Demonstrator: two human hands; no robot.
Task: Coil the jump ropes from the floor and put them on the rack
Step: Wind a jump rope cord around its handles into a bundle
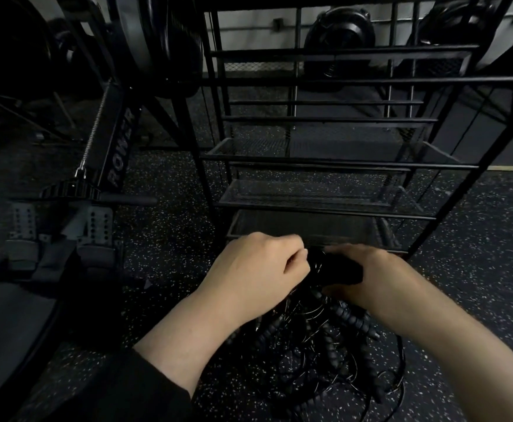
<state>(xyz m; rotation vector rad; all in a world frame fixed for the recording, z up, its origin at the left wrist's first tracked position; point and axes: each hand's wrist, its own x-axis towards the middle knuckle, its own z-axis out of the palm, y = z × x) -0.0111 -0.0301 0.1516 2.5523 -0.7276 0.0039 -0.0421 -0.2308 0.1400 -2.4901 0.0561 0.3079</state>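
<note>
Crouching before the rack [325, 166], we see its black wire shelves rising on the far side of us, and every mesh shelf in view looks bare of ropes, so nothing seems stowed yet. To the left stands a rowing machine [109, 166] with its footplates near us. Speckled rubber floor [163, 226] spreads under everything.

Nearest us, a tangled pile of jump ropes [325, 354] lies on the floor just in front of the lowest shelf, thin cables looping over one another with several ribbed black handles [351, 318] poking out of the heap. That pile is still loose and uncoiled.

Above it our two hands meet over a dark bundle [334, 269], which appears to be handles and cable gathered together. Our right hand [368, 269] wraps around the bundle from the right, fingers curled over it. Our left hand [258, 269] is closed beside it, fingertips pinching at the cable where it meets the bundle, though the dim light hides exactly what it grips.

We judge the task barely begun: one rope is being wound, the rest wait on the floor, and the rack awaits all of them.
</note>
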